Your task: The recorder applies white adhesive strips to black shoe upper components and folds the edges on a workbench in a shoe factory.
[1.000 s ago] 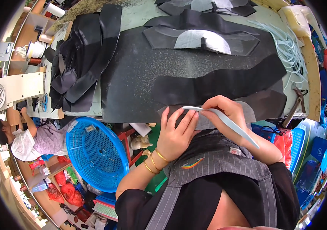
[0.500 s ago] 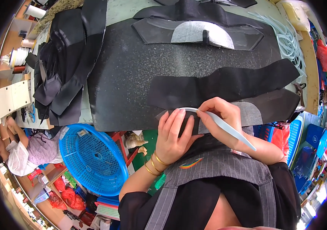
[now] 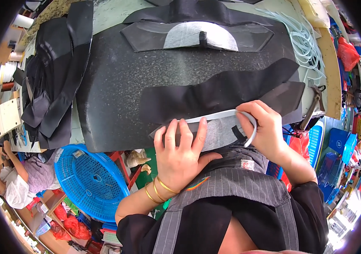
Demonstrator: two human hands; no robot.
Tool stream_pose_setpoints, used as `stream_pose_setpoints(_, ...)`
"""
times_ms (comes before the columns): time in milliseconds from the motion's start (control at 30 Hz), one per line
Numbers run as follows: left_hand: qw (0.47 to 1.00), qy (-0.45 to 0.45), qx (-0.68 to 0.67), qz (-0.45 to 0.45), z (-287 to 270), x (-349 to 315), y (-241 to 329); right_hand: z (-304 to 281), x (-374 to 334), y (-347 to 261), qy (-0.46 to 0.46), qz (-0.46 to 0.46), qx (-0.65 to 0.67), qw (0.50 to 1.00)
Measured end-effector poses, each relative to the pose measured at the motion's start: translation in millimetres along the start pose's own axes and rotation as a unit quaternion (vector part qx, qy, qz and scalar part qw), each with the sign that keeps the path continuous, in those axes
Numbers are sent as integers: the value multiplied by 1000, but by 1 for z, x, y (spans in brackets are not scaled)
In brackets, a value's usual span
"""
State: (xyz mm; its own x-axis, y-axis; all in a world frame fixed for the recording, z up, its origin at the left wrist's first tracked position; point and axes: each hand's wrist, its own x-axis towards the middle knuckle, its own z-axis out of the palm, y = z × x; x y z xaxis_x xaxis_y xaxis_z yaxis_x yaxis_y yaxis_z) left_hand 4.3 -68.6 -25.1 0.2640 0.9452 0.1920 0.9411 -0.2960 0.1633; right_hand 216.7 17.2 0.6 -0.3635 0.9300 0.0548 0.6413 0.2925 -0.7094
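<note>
A pale blue-white flat strip point(image 3: 218, 114) lies along the long edge of a dark panel that has a grey half-round patch point(image 3: 218, 134) on it. My left hand point(image 3: 180, 148) rests on the panel with its fingers stretched out, the fingertips pressing on the strip. Between thumb and fingers my right hand point(image 3: 265, 127) pinches the strip farther right, and its free end curls down below the hand. Just beyond the strip spreads a black fabric flap point(image 3: 214, 91). The left end of the strip is partly hidden under my left fingertips.
The work lies on a dark speckled board point(image 3: 117, 84). A second patched panel point(image 3: 252, 40) is at the back. Black pieces point(image 3: 57, 76) are piled left; loose pale strips point(image 3: 303, 42) and a dark-handled tool point(image 3: 313, 103) lie right. A blue basket point(image 3: 91, 182) stands below left; a co-worker point(image 3: 32, 173) sits beyond.
The strip now lies stretched along the panel edge instead of arching up between my hands. My left hand has flattened onto it, and my right hand has slid rightward along it.
</note>
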Motion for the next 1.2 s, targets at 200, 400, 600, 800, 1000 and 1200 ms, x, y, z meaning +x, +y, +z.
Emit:
stream_pose_setpoints(200, 989, 96, 61, 96, 4, 29, 35, 1, 10, 5, -39, 43, -1, 998)
stream_pose_setpoints(400, 981, -25, -29, 192, -6, 55, 17, -38, -8, 36, 44, -19, 20, 999)
stream_pose_setpoints(600, 985, -78, 57, 146, -8, 68, 55, -35, -5, 50, 57, 71, 78, 993)
stream_pose_setpoints(800, 987, -97, 44, 117, -3, 84, 84, -33, 9, 61, 42, 60, 86, 994)
stream_pose_setpoints(1000, 986, -63, -62, 139, 12, 84, 81, -42, 0, 80, 119, 33, 38, 992)
stream_pose_setpoints(1200, 989, -57, -16, 136, 10, 86, 88, -44, 5, 86, 118, 92, 102, 983)
